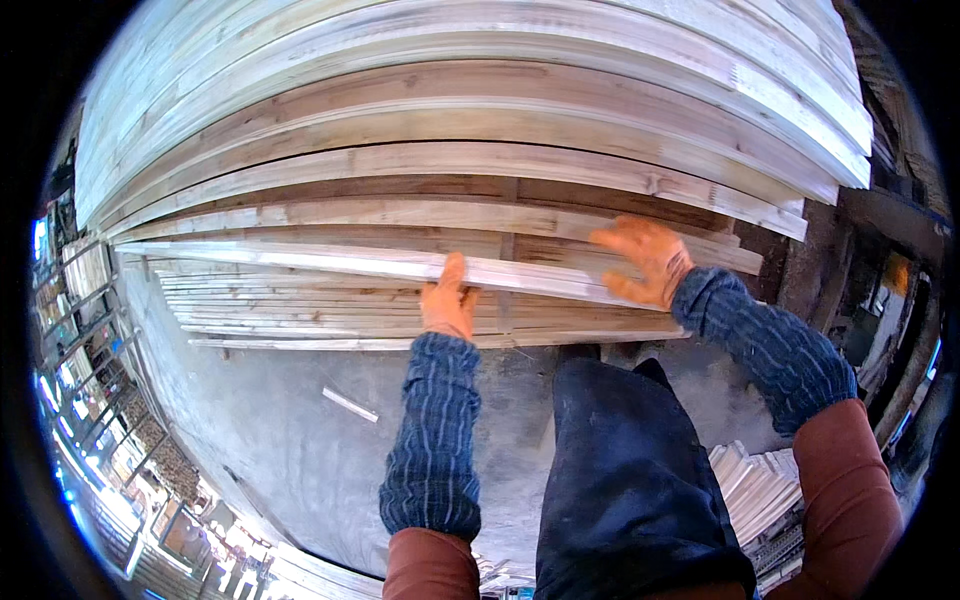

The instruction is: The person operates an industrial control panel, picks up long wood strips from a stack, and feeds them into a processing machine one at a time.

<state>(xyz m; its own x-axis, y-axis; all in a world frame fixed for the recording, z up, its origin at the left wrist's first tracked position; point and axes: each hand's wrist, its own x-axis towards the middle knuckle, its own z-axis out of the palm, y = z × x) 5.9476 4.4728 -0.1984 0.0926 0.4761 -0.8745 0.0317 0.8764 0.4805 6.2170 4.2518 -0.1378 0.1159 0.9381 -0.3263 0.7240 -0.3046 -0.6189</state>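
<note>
A long pale wooden strip point(380, 262) runs across the near side of the stack, slightly slanted. My left hand point(448, 305) grips its near edge around the middle, one finger laid over the top face. Toward the strip's right end is my right hand point(648, 262), its fingers spread and its thumb beside the strip. The other fingers reach over toward the wooden board point(420, 212) just behind; whether they touch it I cannot tell. Beneath and in front of the strip lie several thin wooden strips point(300, 305) in close rows.
Boards rise in a tall stack point(480, 80) on the far side, their ends stepped at the right. A small wood offcut point(350, 404) lies on the grey floor point(290, 450). At the lower right is another pile of strips point(755, 485); metal racks point(90, 330) stand on the left.
</note>
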